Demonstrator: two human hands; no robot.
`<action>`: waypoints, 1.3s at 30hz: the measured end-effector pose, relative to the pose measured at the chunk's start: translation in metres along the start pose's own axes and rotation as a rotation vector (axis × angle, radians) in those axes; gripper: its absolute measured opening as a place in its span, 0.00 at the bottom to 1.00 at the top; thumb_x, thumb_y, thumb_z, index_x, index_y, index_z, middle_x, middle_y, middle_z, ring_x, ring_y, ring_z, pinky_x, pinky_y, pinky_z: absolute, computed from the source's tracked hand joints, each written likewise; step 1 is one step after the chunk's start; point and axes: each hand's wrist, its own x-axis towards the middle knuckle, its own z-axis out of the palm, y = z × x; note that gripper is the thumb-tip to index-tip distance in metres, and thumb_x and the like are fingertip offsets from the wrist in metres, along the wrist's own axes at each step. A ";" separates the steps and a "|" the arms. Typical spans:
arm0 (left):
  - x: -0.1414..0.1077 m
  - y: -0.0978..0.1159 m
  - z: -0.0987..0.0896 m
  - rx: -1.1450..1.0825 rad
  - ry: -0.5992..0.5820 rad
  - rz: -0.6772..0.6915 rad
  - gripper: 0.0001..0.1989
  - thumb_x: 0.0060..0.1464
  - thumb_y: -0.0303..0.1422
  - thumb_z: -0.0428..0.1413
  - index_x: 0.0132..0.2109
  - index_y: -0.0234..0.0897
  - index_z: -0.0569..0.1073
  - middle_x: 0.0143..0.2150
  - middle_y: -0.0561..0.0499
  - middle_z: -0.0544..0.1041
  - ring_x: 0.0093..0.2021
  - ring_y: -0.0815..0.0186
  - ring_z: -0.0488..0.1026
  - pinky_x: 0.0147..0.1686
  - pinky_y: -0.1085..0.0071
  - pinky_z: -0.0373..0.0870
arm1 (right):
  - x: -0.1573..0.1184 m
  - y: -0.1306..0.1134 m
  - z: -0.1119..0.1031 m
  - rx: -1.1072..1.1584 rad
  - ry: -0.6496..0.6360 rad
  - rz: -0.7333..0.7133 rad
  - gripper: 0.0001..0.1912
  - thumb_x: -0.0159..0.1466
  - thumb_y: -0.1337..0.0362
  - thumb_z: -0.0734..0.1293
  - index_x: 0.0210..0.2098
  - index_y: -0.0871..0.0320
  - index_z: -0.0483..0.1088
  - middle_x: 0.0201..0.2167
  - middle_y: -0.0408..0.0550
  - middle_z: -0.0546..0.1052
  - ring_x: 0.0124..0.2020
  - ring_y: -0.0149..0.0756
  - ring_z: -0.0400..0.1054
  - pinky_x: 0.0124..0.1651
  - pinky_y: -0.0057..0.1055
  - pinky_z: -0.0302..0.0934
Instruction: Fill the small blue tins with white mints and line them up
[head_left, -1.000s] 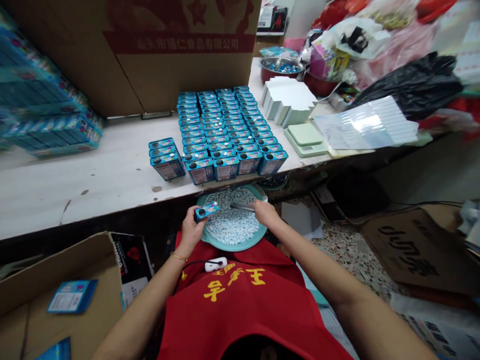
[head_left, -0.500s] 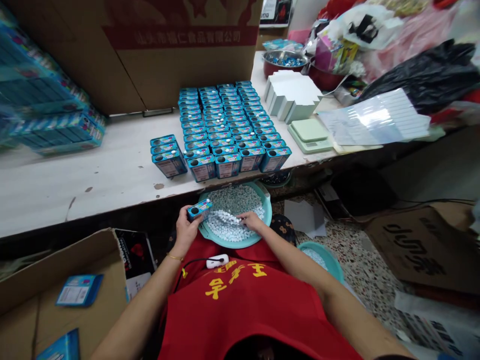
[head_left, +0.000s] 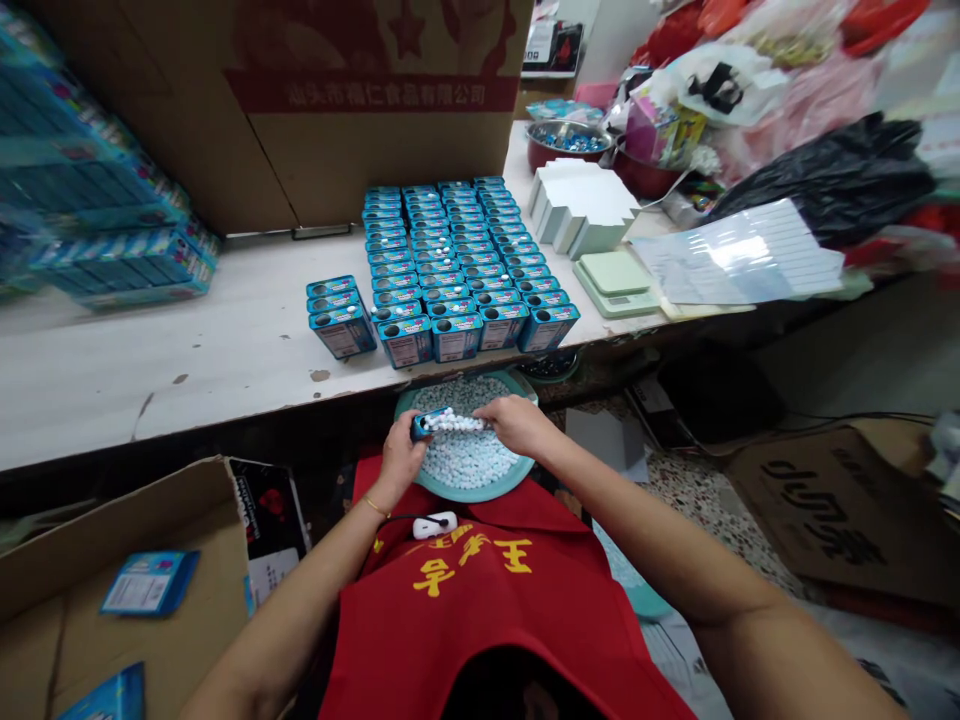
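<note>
My left hand [head_left: 400, 458] grips a small blue box [head_left: 418, 428] over the left side of a turquoise basin [head_left: 480, 492]. Small white balls [head_left: 469, 462] fill much of that basin, which sits at my lap under the table edge. In my right hand [head_left: 516, 424] is a scoop [head_left: 466, 424], its fingers closed round the handle end. White balls heap the scoop and hide most of its shape. Its front end meets the top of the blue box; whether balls are dropping in is too small to tell.
Rows of blue boxes [head_left: 457, 268] stand on the white table [head_left: 247, 350], a shorter row [head_left: 341, 330] to their left. A scale [head_left: 616, 280] and stacked white card [head_left: 581, 205] lie right. An open carton [head_left: 202, 530] with flat blue boxes is lower left.
The scoop has risen from the balls in the basin and moved left to the box. My left hand has brought the box right, towards the scoop, and tilted it.
</note>
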 end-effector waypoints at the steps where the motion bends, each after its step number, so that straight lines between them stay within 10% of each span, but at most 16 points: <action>1: 0.000 0.000 0.001 0.007 -0.006 0.016 0.19 0.43 0.27 0.52 0.46 0.37 0.66 0.40 0.48 0.72 0.40 0.62 0.69 0.41 0.66 0.66 | -0.001 -0.008 -0.006 -0.068 -0.017 0.010 0.20 0.58 0.71 0.57 0.44 0.50 0.73 0.42 0.49 0.77 0.46 0.38 0.68 0.44 0.29 0.59; 8: -0.003 -0.003 0.003 -0.001 -0.002 0.059 0.19 0.43 0.25 0.52 0.45 0.38 0.66 0.41 0.48 0.72 0.42 0.61 0.69 0.44 0.65 0.65 | -0.005 -0.049 -0.031 -0.238 -0.016 -0.009 0.18 0.59 0.71 0.55 0.42 0.61 0.72 0.37 0.60 0.76 0.41 0.43 0.71 0.42 0.33 0.61; 13: -0.004 -0.006 -0.004 -0.024 0.024 0.002 0.18 0.44 0.27 0.53 0.46 0.38 0.66 0.40 0.48 0.72 0.41 0.62 0.70 0.43 0.65 0.66 | -0.012 -0.008 -0.021 -0.200 0.033 0.031 0.18 0.59 0.72 0.55 0.42 0.55 0.72 0.41 0.53 0.75 0.44 0.41 0.69 0.43 0.33 0.60; 18: -0.010 -0.012 -0.014 -0.080 0.061 0.005 0.17 0.46 0.29 0.54 0.46 0.39 0.65 0.41 0.49 0.72 0.42 0.63 0.70 0.44 0.66 0.65 | 0.001 0.048 0.051 0.037 0.007 0.282 0.20 0.59 0.75 0.54 0.42 0.58 0.72 0.45 0.57 0.72 0.48 0.41 0.66 0.46 0.33 0.58; 26: -0.015 -0.013 -0.027 -0.082 0.146 -0.062 0.17 0.45 0.33 0.56 0.44 0.40 0.66 0.39 0.51 0.72 0.39 0.65 0.70 0.42 0.68 0.66 | 0.052 0.026 0.154 0.356 -0.013 0.305 0.16 0.58 0.72 0.58 0.39 0.61 0.75 0.39 0.53 0.77 0.43 0.39 0.68 0.43 0.29 0.60; 33: -0.012 -0.020 -0.032 -0.122 0.192 -0.117 0.19 0.43 0.35 0.59 0.44 0.39 0.66 0.37 0.52 0.72 0.37 0.65 0.70 0.41 0.68 0.66 | 0.044 0.053 0.138 0.660 0.037 0.249 0.19 0.53 0.73 0.60 0.42 0.63 0.75 0.27 0.44 0.77 0.27 0.30 0.66 0.31 0.24 0.60; 39: -0.010 -0.013 -0.018 -0.081 0.124 -0.079 0.18 0.44 0.32 0.56 0.45 0.39 0.66 0.39 0.51 0.72 0.39 0.64 0.70 0.41 0.67 0.66 | 0.014 0.046 0.073 0.731 0.099 0.074 0.20 0.52 0.73 0.59 0.41 0.62 0.75 0.29 0.46 0.77 0.24 0.28 0.63 0.29 0.24 0.58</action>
